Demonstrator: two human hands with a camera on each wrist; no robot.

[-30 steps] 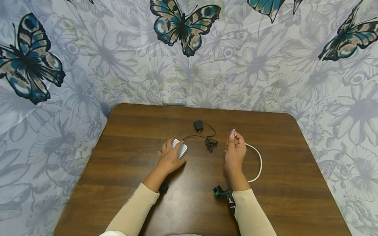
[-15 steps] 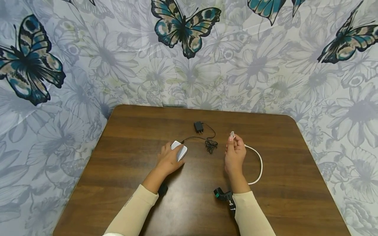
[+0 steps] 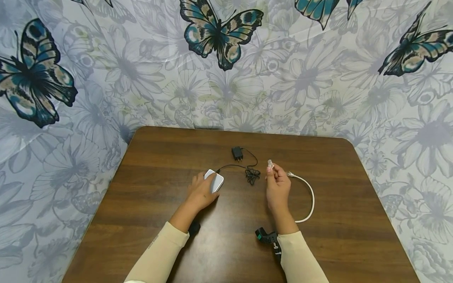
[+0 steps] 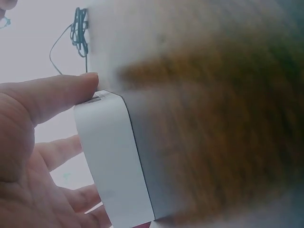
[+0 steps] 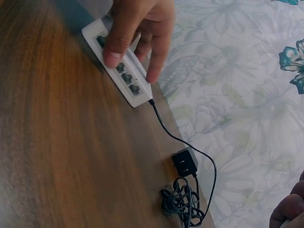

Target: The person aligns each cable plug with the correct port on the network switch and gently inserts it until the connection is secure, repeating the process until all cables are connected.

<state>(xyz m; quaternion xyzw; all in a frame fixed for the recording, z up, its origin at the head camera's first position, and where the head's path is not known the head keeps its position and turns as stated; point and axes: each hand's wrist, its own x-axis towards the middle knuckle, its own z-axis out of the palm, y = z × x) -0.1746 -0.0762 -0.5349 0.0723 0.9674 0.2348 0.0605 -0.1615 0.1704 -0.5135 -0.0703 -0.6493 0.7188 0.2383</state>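
Note:
A white network switch point(image 3: 217, 183) rests on the wooden table, gripped by my left hand point(image 3: 199, 193). In the right wrist view, the thumb lies on the port face of the switch point(image 5: 138, 99), and the fingers are behind it. Several square ports show along that side, one partly covered by the thumb. Further right, my right hand point(image 3: 277, 192) pinches the clear plug point(image 3: 270, 163) of a white Ethernet cable point(image 3: 313, 199) between thumb and fingertips. The plug points away from me, above the table. The cable loops round to the right of the wrist.
A black power adapter point(image 3: 237, 153) lies toward the back of the table point(image 3: 170, 145). Its thin cord, with a tied bundle point(image 3: 252, 175), runs to the far end of the switch. Behind the table hangs a butterfly-print cloth point(image 3: 226, 90).
My right hand has moved left with the plug, toward the switch, and more of the cable shows beside its fingers. My left hand and the switch have stayed nearly in place.

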